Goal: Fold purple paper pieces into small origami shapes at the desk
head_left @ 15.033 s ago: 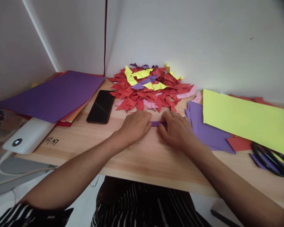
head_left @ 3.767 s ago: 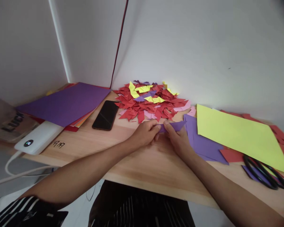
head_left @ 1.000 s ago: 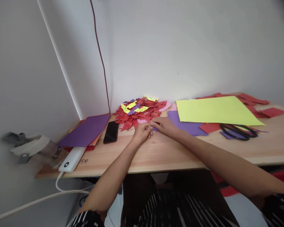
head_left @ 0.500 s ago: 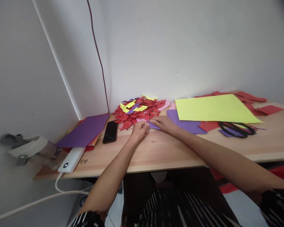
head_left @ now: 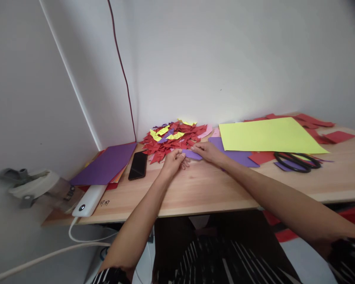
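Clear front strip, crowded back edge on the pale wooden counter (head_left: 201,189).
Bare wood runs along the near edge, from the white power bank (head_left: 88,201) to below the black-handled scissors (head_left: 296,161), and a hand could pass there freely. The left hand (head_left: 173,161) and right hand (head_left: 207,152) sit just in front of the heap of small red, yellow and purple folded paper pieces (head_left: 174,140), which fills the room up to the white wall (head_left: 225,59). To the left lie the black phone (head_left: 138,165) and the large purple paper sheet (head_left: 106,167). To the right lie the flat purple sheets (head_left: 239,157) and the big yellow-green sheet (head_left: 269,136).
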Demonstrator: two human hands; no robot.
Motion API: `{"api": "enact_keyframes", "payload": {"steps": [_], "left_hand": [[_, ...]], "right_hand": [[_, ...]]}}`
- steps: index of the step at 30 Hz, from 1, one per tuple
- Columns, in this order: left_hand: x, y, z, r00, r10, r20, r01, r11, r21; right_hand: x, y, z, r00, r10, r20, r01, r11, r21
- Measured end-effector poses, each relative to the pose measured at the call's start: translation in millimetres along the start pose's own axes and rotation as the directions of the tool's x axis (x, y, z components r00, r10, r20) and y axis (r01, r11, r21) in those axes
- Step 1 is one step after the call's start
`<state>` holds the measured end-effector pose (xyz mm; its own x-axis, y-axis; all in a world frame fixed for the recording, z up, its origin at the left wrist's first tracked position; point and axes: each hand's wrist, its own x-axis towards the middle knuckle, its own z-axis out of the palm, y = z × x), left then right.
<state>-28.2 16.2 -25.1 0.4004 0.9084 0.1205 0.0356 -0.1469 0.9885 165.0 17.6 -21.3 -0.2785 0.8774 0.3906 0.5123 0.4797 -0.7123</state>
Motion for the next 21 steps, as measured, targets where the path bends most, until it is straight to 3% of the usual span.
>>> {"api": "enact_keyframes", "payload": {"steps": [3,6,14,21], "left_hand": [[-1,2,-1.0,0.986,0.148,-0.075,-0.134,0.977,0.168],[-2,2,-1.7,0.975,0.194,-0.112,-0.151,0.940,0.307],[1,4,0.0,0.990,0.101,-0.100,-0.085,0.985,0.151],[1,-4,-1.4,0.978,0.127,-0.168,-0.080,0.963,0.259]], "right_hand": [[0,2,1,0.999,0.017,-0.044,-0.018,1.000,-0.022],[0,4,3,0.998,0.011,-0.067,-0.014,0.999,-0.040],[-5,-4,6,0.995,-0.002,-0.100,-0.007,0.996,-0.089],[-7,-8,4,0.992,0.006,-0.128,-0.024,0.989,-0.144]]}}
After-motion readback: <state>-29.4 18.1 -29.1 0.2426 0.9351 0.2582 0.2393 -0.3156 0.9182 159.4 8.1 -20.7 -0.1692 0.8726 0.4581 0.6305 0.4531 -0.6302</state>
